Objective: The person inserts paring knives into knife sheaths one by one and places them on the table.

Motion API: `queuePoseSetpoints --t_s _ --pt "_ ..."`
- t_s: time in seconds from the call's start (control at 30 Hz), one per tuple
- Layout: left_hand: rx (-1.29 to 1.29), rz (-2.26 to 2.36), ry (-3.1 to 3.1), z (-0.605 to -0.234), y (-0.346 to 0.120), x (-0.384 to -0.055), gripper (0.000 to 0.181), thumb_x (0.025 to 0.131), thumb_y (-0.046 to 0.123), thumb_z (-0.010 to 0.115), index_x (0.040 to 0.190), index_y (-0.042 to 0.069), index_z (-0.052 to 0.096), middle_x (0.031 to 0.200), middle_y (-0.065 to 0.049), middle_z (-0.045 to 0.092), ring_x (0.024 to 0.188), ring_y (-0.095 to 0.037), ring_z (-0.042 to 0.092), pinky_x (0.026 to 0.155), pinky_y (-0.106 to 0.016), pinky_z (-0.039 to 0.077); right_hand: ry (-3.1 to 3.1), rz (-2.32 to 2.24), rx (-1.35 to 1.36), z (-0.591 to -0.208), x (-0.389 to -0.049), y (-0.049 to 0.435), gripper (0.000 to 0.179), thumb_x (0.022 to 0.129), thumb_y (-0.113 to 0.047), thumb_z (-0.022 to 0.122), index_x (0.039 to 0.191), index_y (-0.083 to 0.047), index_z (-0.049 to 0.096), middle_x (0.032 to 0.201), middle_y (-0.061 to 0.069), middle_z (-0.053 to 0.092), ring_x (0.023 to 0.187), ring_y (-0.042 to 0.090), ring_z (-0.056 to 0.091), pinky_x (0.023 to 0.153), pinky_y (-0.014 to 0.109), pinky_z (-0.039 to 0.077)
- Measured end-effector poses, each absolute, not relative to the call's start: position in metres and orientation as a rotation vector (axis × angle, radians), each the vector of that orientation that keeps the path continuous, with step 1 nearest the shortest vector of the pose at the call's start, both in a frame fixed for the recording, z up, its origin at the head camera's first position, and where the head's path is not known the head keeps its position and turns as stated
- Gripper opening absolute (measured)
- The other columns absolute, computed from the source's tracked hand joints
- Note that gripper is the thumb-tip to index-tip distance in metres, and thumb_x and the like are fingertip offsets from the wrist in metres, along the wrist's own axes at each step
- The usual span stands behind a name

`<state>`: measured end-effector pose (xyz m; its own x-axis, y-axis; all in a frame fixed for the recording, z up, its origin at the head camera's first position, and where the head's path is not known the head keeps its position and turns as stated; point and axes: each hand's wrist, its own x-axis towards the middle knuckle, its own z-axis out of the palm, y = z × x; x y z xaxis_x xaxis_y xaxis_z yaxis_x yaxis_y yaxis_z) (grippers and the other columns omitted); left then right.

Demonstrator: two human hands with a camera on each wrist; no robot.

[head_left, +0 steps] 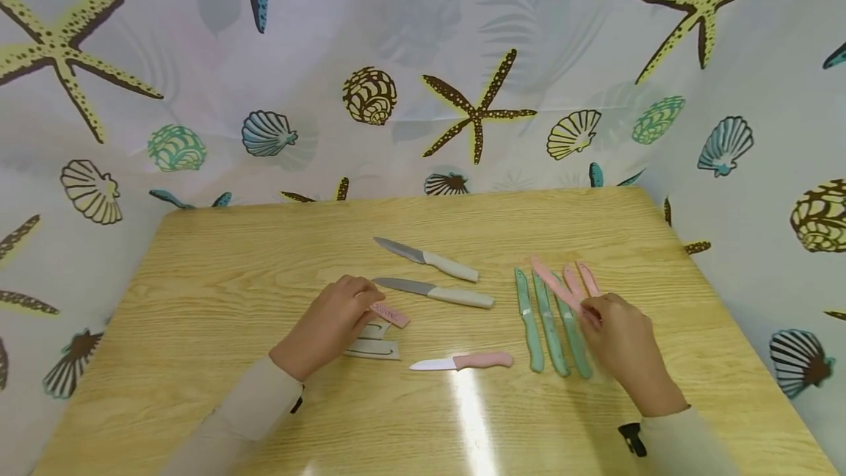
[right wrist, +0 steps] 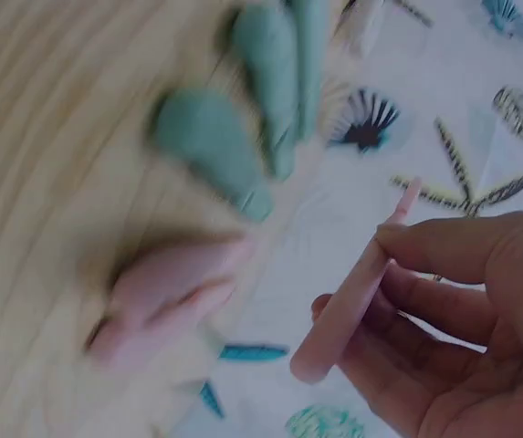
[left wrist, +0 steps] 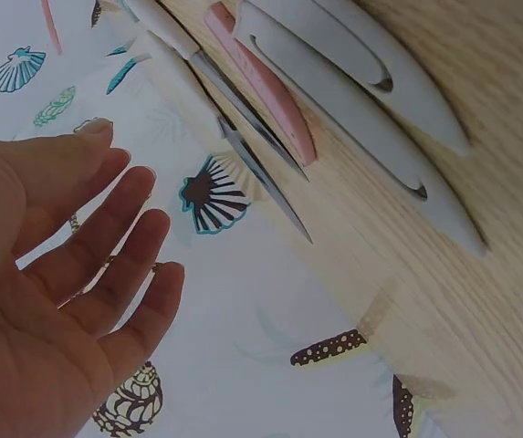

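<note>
My left hand (head_left: 333, 325) is over a small pink blade sheath (head_left: 393, 314). In the left wrist view its fingers are loosely bent around nothing, and the pink sheath (left wrist: 266, 87) lies beside two off-white sheaths (left wrist: 371, 155). My right hand (head_left: 621, 347) pinches the handle of a pink knife (right wrist: 343, 319), its blade end covered in pink. In the head view this knife slants across the tops of three green sheathed knives (head_left: 547, 322). Beyond the right hand lie pink sheathed knives (head_left: 587, 279), partly hidden by it.
Two bare knives with off-white handles (head_left: 461, 297) lie at mid-table, blades pointing left. Nearer me is a bare pink-handled knife (head_left: 485, 360) with a white blade, also pointing left. A cloth (head_left: 410, 20) printed with shells and starfish hangs around the wooden table (head_left: 251, 255).
</note>
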<state>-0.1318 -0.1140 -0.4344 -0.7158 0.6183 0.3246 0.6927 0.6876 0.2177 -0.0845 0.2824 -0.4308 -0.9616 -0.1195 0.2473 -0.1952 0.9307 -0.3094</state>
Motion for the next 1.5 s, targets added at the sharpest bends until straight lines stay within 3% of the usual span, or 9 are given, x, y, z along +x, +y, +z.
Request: queuePoseSetpoints --t_s 0.13,0.37,0.53,0.77,1.17,1.27,1.37,1.43,1.5 --pt "-1.073 -0.442 -2.718 -0.439 -0.112 -0.143 0.022 0.078 0.001 0.078 0.098 0.003 0.071 0.098 -0.008 0.066 0.090 -0.022 0.062 0.078 -0.030 0.054 -2.963 0.501 0.020 -0.433 -0.089 0.316 0.021 0.087 -0.004 0.066 0.094 0.015 0.067 0.080 0.026 0.064 0.062 0.032 0.061 0.052 0.049 0.051" --pt "-1.102 -0.413 -2.881 -0.446 -0.112 -0.159 0.021 0.077 0.003 0.079 0.097 0.002 0.073 0.093 -0.009 0.067 0.083 -0.021 0.062 0.071 -0.029 0.054 -3.126 0.523 -0.188 -0.441 -0.096 0.346 0.023 0.089 -0.003 0.059 0.093 0.019 0.065 0.082 0.032 0.065 0.057 0.028 0.060 0.054 0.049 0.050" --pt "-1.092 -0.415 -2.958 -0.450 -0.112 -0.166 0.019 0.079 0.003 0.078 0.098 0.002 0.074 0.091 -0.009 0.067 0.083 -0.022 0.062 0.071 -0.030 0.054 -3.203 0.579 -0.284 -0.446 -0.100 0.352 0.025 0.087 -0.005 0.055 0.089 0.018 0.065 0.076 0.027 0.065 0.058 0.025 0.058 0.059 0.051 0.048" --pt "-1.105 -0.379 -2.963 -0.451 -0.111 -0.169 0.019 0.077 0.002 0.079 0.096 0.003 0.074 0.091 -0.008 0.067 0.081 -0.022 0.061 0.070 -0.030 0.053 -3.221 0.566 -0.264 -0.450 -0.103 0.351 0.021 0.084 -0.006 0.057 0.067 0.004 0.063 0.057 0.007 0.057 0.050 0.020 0.050 0.048 0.035 0.042" --pt "-1.094 -0.394 -2.974 -0.451 -0.110 -0.169 0.018 0.078 0.001 0.078 0.095 0.003 0.073 0.089 -0.008 0.066 0.080 -0.021 0.060 0.069 -0.030 0.053 -3.235 0.529 -0.265 -0.448 -0.104 0.347 0.037 0.090 -0.012 0.056 0.054 -0.004 0.053 0.048 0.003 0.047 0.043 0.016 0.042 0.041 0.029 0.036" --pt "-1.100 -0.379 -2.959 -0.452 -0.109 -0.169 0.019 0.077 0.000 0.079 0.095 0.003 0.074 0.090 -0.008 0.066 0.081 -0.022 0.060 0.069 -0.030 0.053 -3.204 0.501 -0.268 -0.447 -0.102 0.345 0.037 0.092 -0.014 0.054 0.061 0.005 0.057 0.053 0.013 0.053 0.045 0.023 0.049 0.042 0.034 0.042" --pt "-1.116 -0.374 -2.928 -0.452 -0.107 -0.169 0.017 0.077 0.000 0.079 0.093 0.003 0.074 0.089 -0.009 0.066 0.080 -0.022 0.060 0.068 -0.031 0.053 -3.130 0.452 -0.233 -0.444 -0.098 0.339 0.037 0.094 -0.016 0.054 0.084 0.019 0.062 0.076 0.032 0.062 0.053 0.030 0.056 0.046 0.043 0.048" --pt "-1.132 -0.377 -2.915 -0.453 -0.105 -0.170 0.015 0.077 0.001 0.079 0.091 0.004 0.074 0.087 -0.008 0.066 0.079 -0.022 0.061 0.066 -0.030 0.053 -3.069 0.440 -0.199 -0.441 -0.095 0.331 0.039 0.094 -0.016 0.055 0.101 0.022 0.060 0.094 0.040 0.060 0.055 0.031 0.057 0.045 0.043 0.048" --pt "-1.145 -0.374 -2.912 -0.454 -0.103 -0.170 0.012 0.078 0.002 0.078 0.088 0.006 0.074 0.085 -0.007 0.065 0.077 -0.021 0.060 0.065 -0.030 0.052 -3.038 0.475 -0.174 -0.438 -0.091 0.322 0.040 0.095 -0.017 0.055 0.104 0.022 0.060 0.096 0.040 0.059 0.052 0.025 0.054 0.041 0.037 0.045"
